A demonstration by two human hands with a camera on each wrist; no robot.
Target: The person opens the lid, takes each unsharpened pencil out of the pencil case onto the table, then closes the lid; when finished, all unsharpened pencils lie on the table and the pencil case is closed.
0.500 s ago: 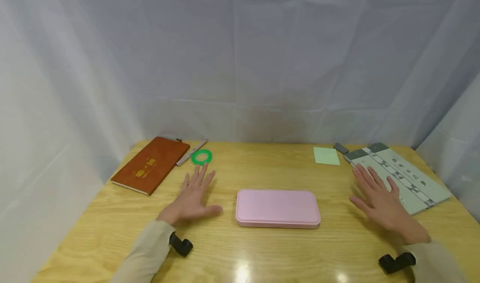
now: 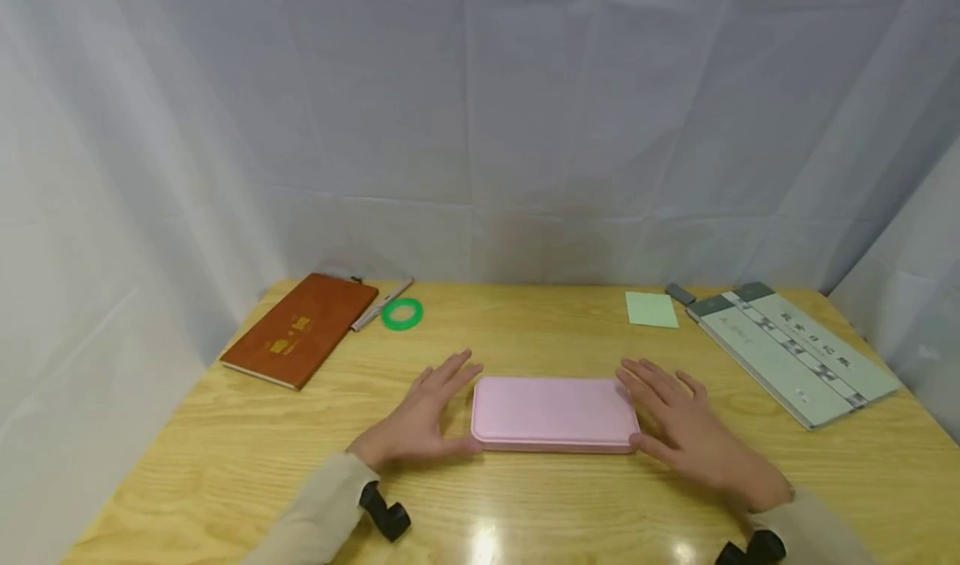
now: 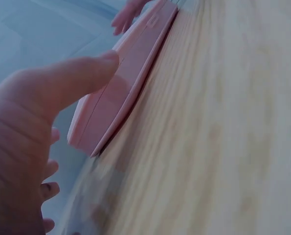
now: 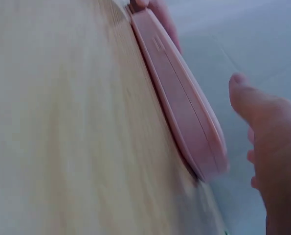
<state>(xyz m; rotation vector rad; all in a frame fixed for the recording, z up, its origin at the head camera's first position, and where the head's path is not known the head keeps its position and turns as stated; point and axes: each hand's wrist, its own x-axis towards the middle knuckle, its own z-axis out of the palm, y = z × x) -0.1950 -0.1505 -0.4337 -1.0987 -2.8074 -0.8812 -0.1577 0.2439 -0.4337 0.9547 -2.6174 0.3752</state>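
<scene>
A closed pink case (image 2: 555, 412), flat with rounded corners, lies on the wooden table between both hands. Beside its left end is my left hand (image 2: 423, 419), fingers spread and thumb at the near left corner. My right hand (image 2: 686, 427) is at the opposite end, its fingertips over the right edge and thumb by the near right corner. The left wrist view shows the thumb (image 3: 94, 71) in front of the case's side (image 3: 121, 85). In the right wrist view a gap appears between the thumb (image 4: 248, 98) and the case (image 4: 177, 93). Whether either hand touches it, I cannot tell.
At the far left lie a brown notebook (image 2: 303, 330), a pen (image 2: 381, 305) and a green tape roll (image 2: 402, 314). Toward the back right are pale green sticky notes (image 2: 652, 309), a grey eraser-like block (image 2: 680, 294) and a grey-green book (image 2: 795, 352). A white curtain (image 2: 525, 132) hangs behind the table.
Both hands have moved inward to the ends of the pink case, the left going right and the right going left, off the grey-green book. The case has stayed in place.
</scene>
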